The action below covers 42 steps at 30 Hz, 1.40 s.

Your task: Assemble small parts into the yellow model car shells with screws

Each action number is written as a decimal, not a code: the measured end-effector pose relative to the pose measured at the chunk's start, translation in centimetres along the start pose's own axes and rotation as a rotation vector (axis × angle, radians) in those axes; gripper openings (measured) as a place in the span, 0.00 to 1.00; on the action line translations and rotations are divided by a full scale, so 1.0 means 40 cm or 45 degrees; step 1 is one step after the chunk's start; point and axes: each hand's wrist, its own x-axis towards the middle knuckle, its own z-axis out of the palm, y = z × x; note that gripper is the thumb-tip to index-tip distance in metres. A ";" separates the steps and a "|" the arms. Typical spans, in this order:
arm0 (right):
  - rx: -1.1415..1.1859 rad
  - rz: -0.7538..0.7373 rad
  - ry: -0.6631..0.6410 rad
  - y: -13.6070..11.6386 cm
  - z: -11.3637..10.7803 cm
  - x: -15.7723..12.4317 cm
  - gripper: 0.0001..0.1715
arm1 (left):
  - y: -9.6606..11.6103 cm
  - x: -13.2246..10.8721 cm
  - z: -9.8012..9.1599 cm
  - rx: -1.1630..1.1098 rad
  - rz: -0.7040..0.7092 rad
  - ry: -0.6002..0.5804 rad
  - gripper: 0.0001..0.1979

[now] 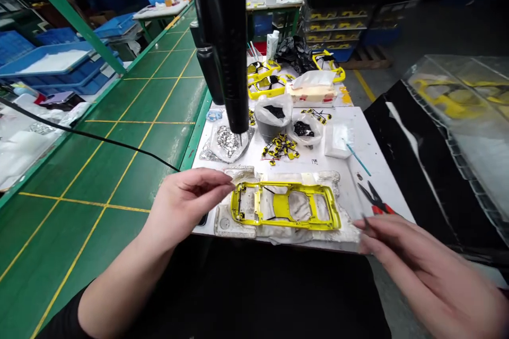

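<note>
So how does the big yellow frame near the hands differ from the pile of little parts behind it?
Size: the yellow frame is one long piece, while each of the little parts is far smaller.
Colour: the frame is mostly yellow; the little parts mix yellow and black.
Place: the frame lies on a whitish holder, the little parts in a jumble on the tabletop.
Both share bright yellow.

Bright yellow on the model car body (281, 205); off-white on its fixture (234, 231); white across the worktop (358, 122). Black on the power screwdriver (234, 69); yellow-and-black on the small parts (281, 146); red on the pliers' handles (385, 208); light blue on the stick (360, 161); green with yellow grid lines on the long surface (159, 87).
</note>
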 end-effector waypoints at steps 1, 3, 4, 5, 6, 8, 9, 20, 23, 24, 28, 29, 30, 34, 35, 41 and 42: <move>0.039 -0.123 -0.041 -0.049 0.007 0.025 0.17 | 0.010 -0.011 0.009 0.028 0.030 -0.038 0.06; 0.142 -0.234 -0.133 -0.138 0.028 0.071 0.15 | 0.023 -0.027 0.027 0.087 0.112 -0.079 0.05; 0.181 -0.256 -0.150 -0.174 0.041 0.088 0.15 | 0.026 -0.034 0.035 0.106 0.163 -0.084 0.05; 0.218 -0.256 -0.166 -0.203 0.054 0.100 0.15 | 0.028 -0.040 0.042 0.116 0.216 -0.088 0.06; 0.256 -0.238 -0.165 -0.226 0.066 0.107 0.15 | 0.027 -0.045 0.049 0.119 0.266 -0.095 0.07; 0.323 -0.187 -0.131 -0.255 0.086 0.112 0.14 | 0.022 -0.054 0.060 0.104 0.354 -0.125 0.09; 0.350 -0.160 -0.113 -0.264 0.093 0.112 0.13 | 0.018 -0.057 0.063 0.095 0.387 -0.139 0.10; 0.417 -0.111 -0.122 -0.302 0.115 0.123 0.06 | -0.012 -0.056 0.070 0.107 0.610 -0.208 0.16; 0.411 -0.085 -0.124 -0.305 0.119 0.127 0.05 | -0.013 -0.056 0.072 0.135 0.617 -0.206 0.15; 0.414 -0.086 -0.130 -0.307 0.120 0.129 0.05 | -0.013 -0.056 0.072 0.139 0.617 -0.207 0.15; 0.423 -0.097 -0.148 -0.315 0.123 0.140 0.04 | -0.019 -0.057 0.070 0.139 0.606 -0.201 0.14; 0.424 -0.096 -0.154 -0.317 0.125 0.143 0.05 | -0.022 -0.057 0.069 0.138 0.602 -0.196 0.14; 0.424 -0.096 -0.160 -0.318 0.126 0.146 0.05 | -0.025 -0.057 0.068 0.139 0.596 -0.191 0.14; 0.420 -0.085 -0.178 -0.318 0.136 0.157 0.04 | -0.038 -0.056 0.065 0.150 0.585 -0.155 0.14; 0.417 -0.083 -0.179 -0.318 0.138 0.159 0.04 | -0.041 -0.056 0.063 0.154 0.587 -0.147 0.15; 0.401 -0.098 -0.197 -0.323 0.153 0.172 0.04 | -0.048 -0.056 0.056 0.148 0.572 -0.123 0.15; 0.400 -0.103 -0.201 -0.325 0.155 0.174 0.04 | -0.048 -0.055 0.055 0.145 0.567 -0.124 0.15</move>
